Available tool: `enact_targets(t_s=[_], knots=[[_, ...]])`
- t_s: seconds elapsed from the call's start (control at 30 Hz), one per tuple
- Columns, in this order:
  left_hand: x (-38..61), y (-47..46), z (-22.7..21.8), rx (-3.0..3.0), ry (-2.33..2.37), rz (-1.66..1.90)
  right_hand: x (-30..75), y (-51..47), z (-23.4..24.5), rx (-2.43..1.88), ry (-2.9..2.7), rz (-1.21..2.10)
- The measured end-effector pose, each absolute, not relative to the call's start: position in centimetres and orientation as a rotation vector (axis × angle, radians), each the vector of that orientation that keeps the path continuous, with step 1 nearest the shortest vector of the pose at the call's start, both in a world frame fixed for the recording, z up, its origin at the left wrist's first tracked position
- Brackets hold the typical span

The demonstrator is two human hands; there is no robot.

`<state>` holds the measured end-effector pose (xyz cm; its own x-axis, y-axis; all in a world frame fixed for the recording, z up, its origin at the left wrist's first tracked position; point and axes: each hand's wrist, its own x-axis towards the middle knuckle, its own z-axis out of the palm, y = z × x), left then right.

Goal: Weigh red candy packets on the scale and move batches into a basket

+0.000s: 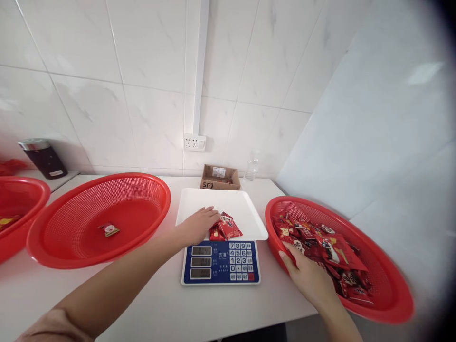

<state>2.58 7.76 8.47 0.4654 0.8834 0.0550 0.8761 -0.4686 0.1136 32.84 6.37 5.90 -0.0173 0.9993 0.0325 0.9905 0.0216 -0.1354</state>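
Note:
My left hand [201, 225] lies over the white tray of the scale [204, 202], its fingers closed on several small red snack packets [228, 226]; its thumb is hidden. The scale's blue keypad panel [221, 262] faces me, with three small displays. On the right, my right hand [308, 275] is closed at the near left rim of a red plastic basket [392, 304], thumb and forefinger close together. Many red and dark snack packets [337, 249] fill that basket.
Left of the scale stands another red basket [142, 190] holding a small packet [109, 230]. A third basket [32, 187] is partly cut off. Behind the scale are a cardboard box [217, 184] and a clear bottle [251, 169]. A dark flask [44, 159] stands far left.

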Motion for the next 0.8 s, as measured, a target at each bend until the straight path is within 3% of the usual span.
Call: enact_targets(t_s=[0.47, 0.57, 0.8], knots=[[-6.6, 3.8, 12.5, 2.123, 2.529, 0.454, 33.0, 6.4, 5.4, -2.108, -2.178, 0.111], [-4.9, 3.7, 11.8, 2.184, 2.394, 0.488, 33.0, 6.5, 5.2, -2.101, -2.176, 0.082], [5.3, 6.5, 8.9, 2.481, 1.583, 0.438, 33.0, 6.5, 5.1, -2.119, -2.171, 0.104]])
